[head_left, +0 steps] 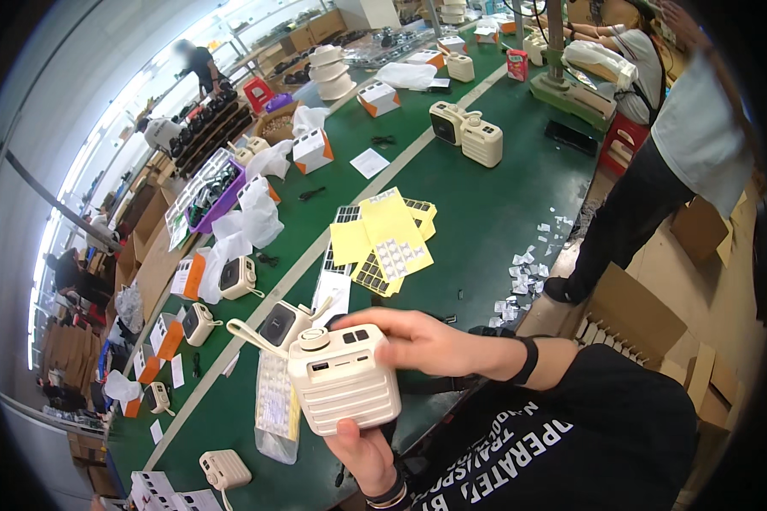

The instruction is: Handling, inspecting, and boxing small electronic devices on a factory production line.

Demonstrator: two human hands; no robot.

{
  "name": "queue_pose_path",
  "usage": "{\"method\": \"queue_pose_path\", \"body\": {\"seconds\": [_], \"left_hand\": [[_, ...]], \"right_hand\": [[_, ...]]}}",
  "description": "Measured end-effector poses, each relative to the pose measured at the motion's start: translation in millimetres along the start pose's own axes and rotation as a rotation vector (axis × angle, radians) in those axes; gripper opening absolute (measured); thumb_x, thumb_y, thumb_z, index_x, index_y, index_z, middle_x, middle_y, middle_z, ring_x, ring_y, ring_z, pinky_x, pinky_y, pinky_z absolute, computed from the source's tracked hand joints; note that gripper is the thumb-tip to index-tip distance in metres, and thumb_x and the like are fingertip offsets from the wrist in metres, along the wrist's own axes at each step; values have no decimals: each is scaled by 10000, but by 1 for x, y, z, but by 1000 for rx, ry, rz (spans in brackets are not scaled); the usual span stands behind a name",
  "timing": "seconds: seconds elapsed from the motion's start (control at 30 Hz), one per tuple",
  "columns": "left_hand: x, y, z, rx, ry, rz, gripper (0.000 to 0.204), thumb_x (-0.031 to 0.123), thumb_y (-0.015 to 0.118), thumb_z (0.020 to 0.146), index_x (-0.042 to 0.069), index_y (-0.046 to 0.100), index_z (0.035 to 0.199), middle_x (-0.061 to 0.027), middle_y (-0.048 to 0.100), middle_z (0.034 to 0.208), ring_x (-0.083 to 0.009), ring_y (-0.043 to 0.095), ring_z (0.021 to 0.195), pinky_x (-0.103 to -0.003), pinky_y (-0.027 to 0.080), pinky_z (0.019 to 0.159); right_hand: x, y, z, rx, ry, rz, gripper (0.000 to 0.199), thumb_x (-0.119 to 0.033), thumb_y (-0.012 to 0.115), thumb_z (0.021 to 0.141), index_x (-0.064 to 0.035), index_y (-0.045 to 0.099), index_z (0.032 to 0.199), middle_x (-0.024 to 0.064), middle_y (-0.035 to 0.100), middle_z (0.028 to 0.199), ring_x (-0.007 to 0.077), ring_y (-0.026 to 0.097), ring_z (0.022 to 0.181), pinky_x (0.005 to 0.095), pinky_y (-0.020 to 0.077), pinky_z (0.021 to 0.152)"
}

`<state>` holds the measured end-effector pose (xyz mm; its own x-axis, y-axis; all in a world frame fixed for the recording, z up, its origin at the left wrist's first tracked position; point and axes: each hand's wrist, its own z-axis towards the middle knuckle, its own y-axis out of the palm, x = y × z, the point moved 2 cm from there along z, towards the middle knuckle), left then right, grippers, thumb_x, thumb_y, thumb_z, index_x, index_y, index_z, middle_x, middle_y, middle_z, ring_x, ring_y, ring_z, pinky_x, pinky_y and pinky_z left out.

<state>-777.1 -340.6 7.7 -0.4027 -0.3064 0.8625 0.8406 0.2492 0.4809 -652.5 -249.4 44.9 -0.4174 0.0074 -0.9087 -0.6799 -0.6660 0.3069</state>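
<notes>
A small cream electronic device (345, 383) with a ribbed case, ports, a round knob and a strap loop is held up over the near part of the table. My left hand (362, 456) grips it from below, thumb on the ribbed face and other fingers hidden. Against its right side and upper back lies my right hand (426, 341), fingers bent round it and partly hidden. Just behind stands a similar device with a dark front panel (283, 324). A clear bag of stickers (277, 404) lies beneath, to the left.
Yellow sticker sheets (392, 226) lie mid-table on the green table top (477, 230). Two more cream devices (481, 140) stand farther back. White-and-orange boxes (313, 152), plastic bags and cables line the left side. Paper scraps (524, 272) litter the right edge; a person (699, 128) stands beyond.
</notes>
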Motion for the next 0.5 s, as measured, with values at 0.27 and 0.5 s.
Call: {"method": "queue_pose_path", "body": {"seconds": [0.27, 0.5], "left_hand": [[20, -30, 5, 60, 61, 301, 793, 277, 627, 796, 20, 143, 1369, -176, 310, 1280, -310, 459, 1098, -387, 439, 861], [43, -52, -5, 79, 84, 300, 511, 201, 426, 933, 2, 207, 1349, -165, 376, 1263, -298, 520, 1046, -345, 457, 830]], "right_hand": [[-1, -48, 83, 73, 82, -870, 614, -491, 719, 584, 38, 593, 870, 176, 625, 815, 252, 612, 745, 334, 472, 672], [72, -126, 240, 336, 162, -1276, 631, -463, 705, 598, 73, 541, 887, 237, 615, 876, 340, 621, 809, 387, 490, 728]]}}
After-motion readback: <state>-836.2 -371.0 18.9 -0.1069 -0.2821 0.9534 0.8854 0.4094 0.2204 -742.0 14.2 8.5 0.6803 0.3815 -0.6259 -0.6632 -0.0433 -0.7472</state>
